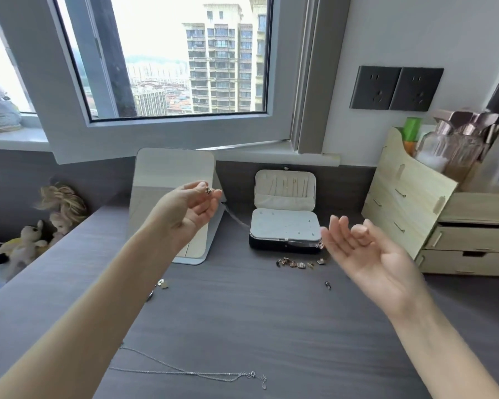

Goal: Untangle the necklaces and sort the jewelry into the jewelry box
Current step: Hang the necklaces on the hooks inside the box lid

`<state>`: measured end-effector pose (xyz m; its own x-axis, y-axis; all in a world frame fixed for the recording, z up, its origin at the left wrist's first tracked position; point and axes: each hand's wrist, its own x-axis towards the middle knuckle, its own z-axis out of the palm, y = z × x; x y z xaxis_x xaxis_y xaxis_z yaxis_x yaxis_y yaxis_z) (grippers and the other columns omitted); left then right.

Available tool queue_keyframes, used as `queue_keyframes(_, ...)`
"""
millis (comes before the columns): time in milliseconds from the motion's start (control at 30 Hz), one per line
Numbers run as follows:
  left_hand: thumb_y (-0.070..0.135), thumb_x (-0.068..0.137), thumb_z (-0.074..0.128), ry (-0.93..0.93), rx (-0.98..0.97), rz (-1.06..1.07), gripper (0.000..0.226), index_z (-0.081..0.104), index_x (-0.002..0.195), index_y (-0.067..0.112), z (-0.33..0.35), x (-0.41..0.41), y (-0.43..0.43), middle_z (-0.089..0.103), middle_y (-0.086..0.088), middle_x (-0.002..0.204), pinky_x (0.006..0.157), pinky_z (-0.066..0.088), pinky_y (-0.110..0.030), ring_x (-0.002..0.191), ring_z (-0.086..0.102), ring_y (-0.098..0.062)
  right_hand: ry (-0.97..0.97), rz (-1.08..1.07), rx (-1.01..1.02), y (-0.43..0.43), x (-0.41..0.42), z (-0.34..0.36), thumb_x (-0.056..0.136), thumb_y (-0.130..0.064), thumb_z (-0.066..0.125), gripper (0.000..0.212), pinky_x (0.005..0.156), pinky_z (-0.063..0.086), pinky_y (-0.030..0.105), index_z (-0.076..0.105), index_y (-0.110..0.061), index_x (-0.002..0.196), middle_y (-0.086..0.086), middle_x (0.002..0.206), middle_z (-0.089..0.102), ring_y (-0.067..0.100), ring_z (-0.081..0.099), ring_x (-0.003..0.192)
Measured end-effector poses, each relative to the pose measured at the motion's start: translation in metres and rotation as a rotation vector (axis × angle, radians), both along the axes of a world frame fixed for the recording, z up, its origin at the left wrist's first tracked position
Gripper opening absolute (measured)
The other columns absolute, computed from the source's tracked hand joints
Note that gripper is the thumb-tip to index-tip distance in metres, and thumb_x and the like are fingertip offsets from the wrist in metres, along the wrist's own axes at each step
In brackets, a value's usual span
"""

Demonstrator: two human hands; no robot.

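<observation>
My left hand is raised in front of the mirror and pinches the small clasp end of a thin necklace. Its chain runs, blurred, down to the right past the front of the jewelry box. It ends near the fingertips of my right hand, which is palm up with relaxed fingers; whether they touch the chain I cannot tell. The box stands open, with several chains hanging in its upright lid. A silver necklace lies stretched on the desk near me. Several small earrings lie before the box.
A standing mirror is left of the box. A wooden drawer organizer with bottles stands at the right. A loose pendant and a small dark piece lie on the grey desk. Dolls sit off its left edge.
</observation>
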<state>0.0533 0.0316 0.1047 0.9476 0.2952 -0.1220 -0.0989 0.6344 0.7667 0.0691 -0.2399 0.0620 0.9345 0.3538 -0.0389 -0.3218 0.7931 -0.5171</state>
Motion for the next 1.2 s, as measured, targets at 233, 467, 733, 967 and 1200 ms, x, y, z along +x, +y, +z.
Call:
queue_keyframes(233,0.003,0.087,0.056,-0.121,0.482,-0.28,0.007,0.059,0.082,0.007,0.019,0.0,-0.011,0.061,-0.009,0.073,0.06,0.054,-0.02,0.064,0.066,-0.017,-0.005,0.033,-0.284,0.041,0.017,0.001,0.078,-0.019,0.056,0.014,0.068,0.059,0.038,0.053,-0.007,0.072,0.012,0.07,0.065,0.025,0.068,0.067)
queue_keyframes(467,0.007,0.088,0.058,-0.073,0.862,-0.564,0.002,0.059,0.088,0.006,0.057,0.003,-0.029,0.062,-0.008,0.07,0.058,0.049,-0.019,0.062,0.059,-0.014,-0.489,0.121,-0.642,0.097,0.012,0.02,0.077,-0.03,0.061,0.042,0.102,0.039,0.033,0.061,-0.012,0.115,0.0,0.107,0.071,0.014,0.062,0.11)
queue_keyframes(733,0.006,0.089,0.055,-0.121,0.738,-0.497,0.003,0.057,0.091,0.005,0.072,0.006,-0.028,0.06,-0.008,0.075,0.057,0.048,-0.017,0.061,0.063,-0.011,-0.478,0.089,-0.609,0.102,0.005,0.014,0.097,-0.033,0.039,0.039,0.082,0.046,0.034,0.067,-0.007,0.089,0.002,0.063,0.062,0.014,0.059,0.065)
queue_keyframes(967,0.007,0.088,0.057,-0.111,0.732,-0.521,0.004,0.06,0.084,0.007,0.065,0.004,-0.035,0.061,-0.007,0.075,0.051,0.046,-0.015,0.058,0.063,-0.011,-0.484,0.062,-0.553,0.084,0.002,0.015,0.08,-0.039,0.056,0.032,0.073,0.039,0.034,0.067,-0.009,0.078,0.002,0.052,0.05,0.015,0.045,0.053)
queue_keyframes(1200,0.007,0.088,0.058,-0.152,0.725,-0.491,0.003,0.059,0.085,0.008,0.067,0.001,-0.042,0.063,-0.004,0.07,0.05,0.045,-0.014,0.059,0.065,-0.011,-0.452,0.021,-0.696,0.08,0.002,0.008,0.084,-0.017,0.062,0.017,0.061,0.042,0.025,0.061,-0.008,0.07,-0.003,0.041,0.038,0.01,0.036,0.043)
